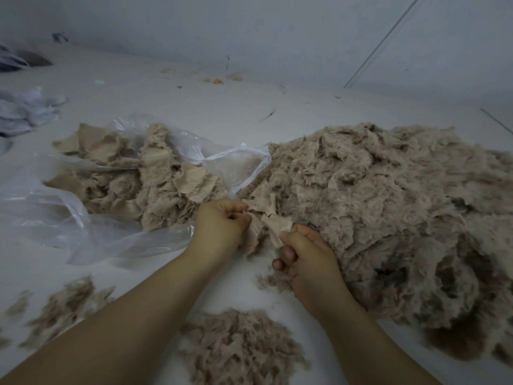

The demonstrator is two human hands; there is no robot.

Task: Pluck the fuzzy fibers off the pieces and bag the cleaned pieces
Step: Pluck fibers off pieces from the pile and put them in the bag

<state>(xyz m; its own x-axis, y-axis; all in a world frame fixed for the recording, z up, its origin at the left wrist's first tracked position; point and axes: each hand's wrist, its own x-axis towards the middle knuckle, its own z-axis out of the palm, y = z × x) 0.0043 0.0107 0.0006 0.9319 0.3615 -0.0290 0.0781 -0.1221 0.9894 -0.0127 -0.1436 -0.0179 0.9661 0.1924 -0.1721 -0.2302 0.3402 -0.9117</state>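
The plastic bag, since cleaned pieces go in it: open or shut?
Open: the plastic bag lies slack, mouth spread, beige pieces showing inside.

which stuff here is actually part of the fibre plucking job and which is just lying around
Part of the job:
- piece pinched between left hand and right hand
- big fuzzy pile, right
- clear plastic bag with pieces in it, left
- fluff heaps, near the arms

Just lying about:
- crumpled pale bags, far left
- small scraps by the wall
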